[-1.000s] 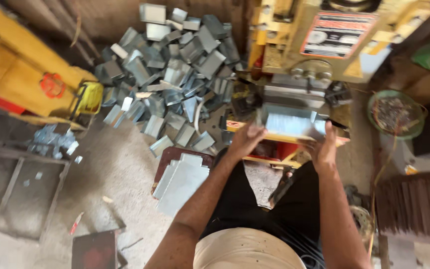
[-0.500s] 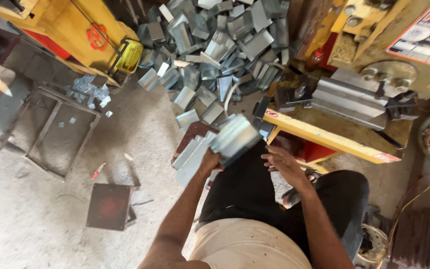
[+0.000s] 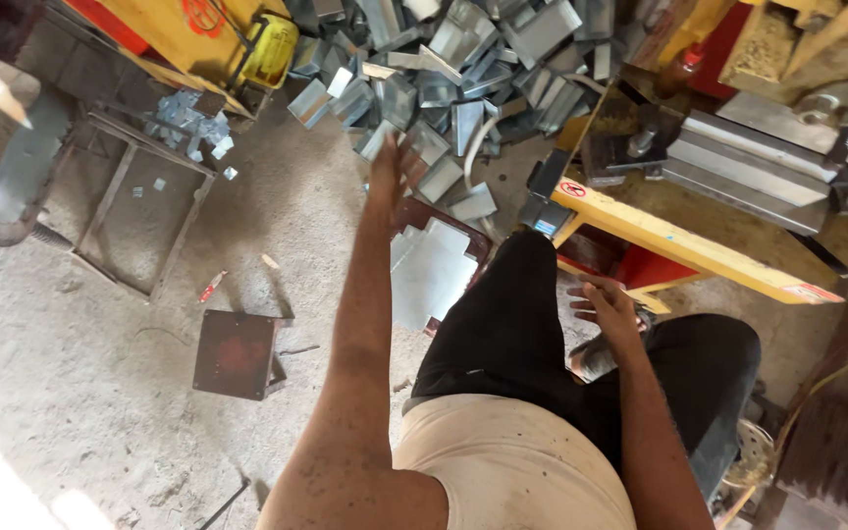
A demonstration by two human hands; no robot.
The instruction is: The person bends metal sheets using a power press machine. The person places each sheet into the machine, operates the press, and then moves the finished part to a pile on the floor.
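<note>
Hands empty, both open: left hand point(image 3: 392, 175) stretched over the pile of bent metal pieces point(image 3: 463, 69) top center, right hand point(image 3: 609, 312) by my knee. Pieces look light, stiff, sharp-edged; I'd take the flat sides.

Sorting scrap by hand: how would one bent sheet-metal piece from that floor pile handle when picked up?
The pieces look thin, so probably light. Their folds suggest they stay stiff. Cut edges may be sharp, and neighbours may slide. The left hand is at the pile's edge.
</note>
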